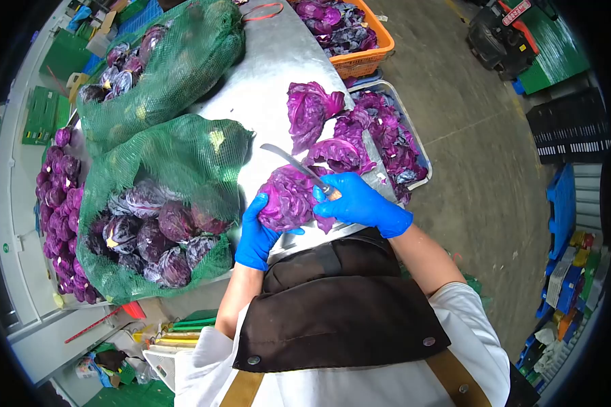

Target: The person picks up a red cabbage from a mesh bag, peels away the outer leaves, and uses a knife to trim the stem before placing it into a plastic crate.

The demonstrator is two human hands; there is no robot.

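At mid-frame, a purple cabbage (284, 202) sits against the gloved left hand (256, 234), whose fingers cup its left and lower edges. Right of it, the right hand's (356, 201) fingers grip a knife (288, 159), blade pointing upper left.

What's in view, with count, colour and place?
Metal table: one, silver, centre.
Ruffled cabbage head: one, purple, table's near edge.
Curved, wooden-handled metal knife: one, silver, at cabbage head.
Loose crinkled leaves: several, purple, table's right edge.
Bulging mesh sacks: two, green, table's left.
Round cabbages: many, purple, far left.
Filled plastic crate: one, orange, top.
Filled rectangular bin: one, pale, right of table.
Bulky machine: one, black, top right.
Background clutter: uncountable, mixed colours, lower right.
Cloth apron: one, brown, bottom.
Gloved left hand: one, blue, holding cabbage head.
Gloved right hand: one, blue, holding knife.
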